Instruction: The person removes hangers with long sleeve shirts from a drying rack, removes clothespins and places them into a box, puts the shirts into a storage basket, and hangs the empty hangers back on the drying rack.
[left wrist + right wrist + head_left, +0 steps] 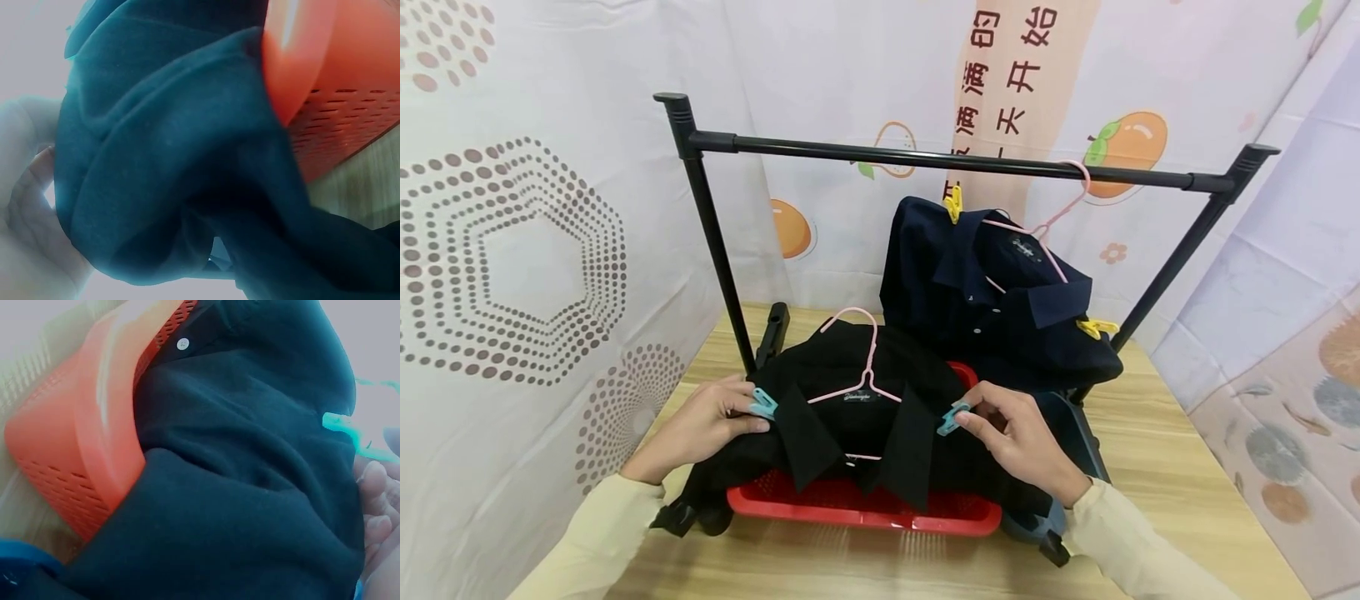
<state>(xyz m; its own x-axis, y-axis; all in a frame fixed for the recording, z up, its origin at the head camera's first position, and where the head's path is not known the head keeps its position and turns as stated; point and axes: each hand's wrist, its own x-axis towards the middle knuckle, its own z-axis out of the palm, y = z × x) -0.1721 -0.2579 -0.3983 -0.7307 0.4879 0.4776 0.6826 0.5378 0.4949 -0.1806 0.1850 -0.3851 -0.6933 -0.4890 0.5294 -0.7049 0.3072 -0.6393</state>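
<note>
A black collared shirt lies over a red basket with a pink hanger inside its neck, the hook standing up. At the shirt's left shoulder, my left hand pinches a teal clothespin between thumb and fingers. My right hand pinches another teal clothespin at the opposite shoulder. In the right wrist view, that clothespin touches the edge of the black cloth. The left wrist view shows dark cloth beside the hand, with the clothespin mostly hidden.
A black rack's bar spans behind the basket. From it hangs a navy shirt on a pink hanger, with yellow clothespins at both shoulders. A dark blue basket stands to the right, partly covered.
</note>
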